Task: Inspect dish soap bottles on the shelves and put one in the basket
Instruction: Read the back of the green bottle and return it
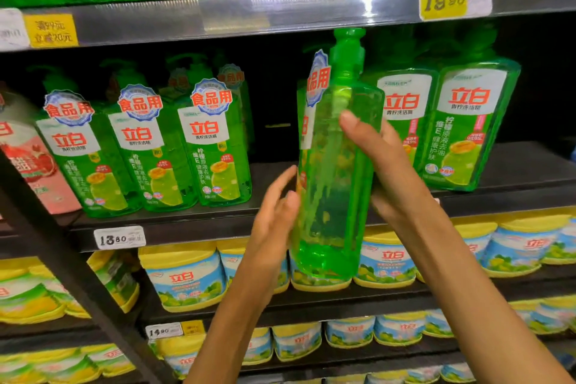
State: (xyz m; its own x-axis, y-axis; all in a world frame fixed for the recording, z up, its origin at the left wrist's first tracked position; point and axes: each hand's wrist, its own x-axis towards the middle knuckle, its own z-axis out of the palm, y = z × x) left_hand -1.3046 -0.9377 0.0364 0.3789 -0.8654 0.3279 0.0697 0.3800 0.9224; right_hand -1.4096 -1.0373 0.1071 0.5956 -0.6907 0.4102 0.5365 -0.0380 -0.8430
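Clearly, the green dish soap bottle (335,171) was off the shelf and held upright in the air, in front of the middle shelf (174,227), with its narrow side turned to the camera and its label facing left. The right hand (386,165) gripped it from the right, the thumb lying across the near side and the other fingers curled behind it. The left hand (277,212) was at the lower left edge of the bottle with fingers nearly straight and relaxed, the thumb touching the bottle, not closed around it. On the middle shelf three similar green bottles (215,146) stood in a row to the left, and two more (467,131) stood just behind the right hand. A price tag (120,237) with 13.80 was on the shelf edge. Below, yellow-lidded tubs (184,274) filled the lower shelves. No basket appeared in the view.
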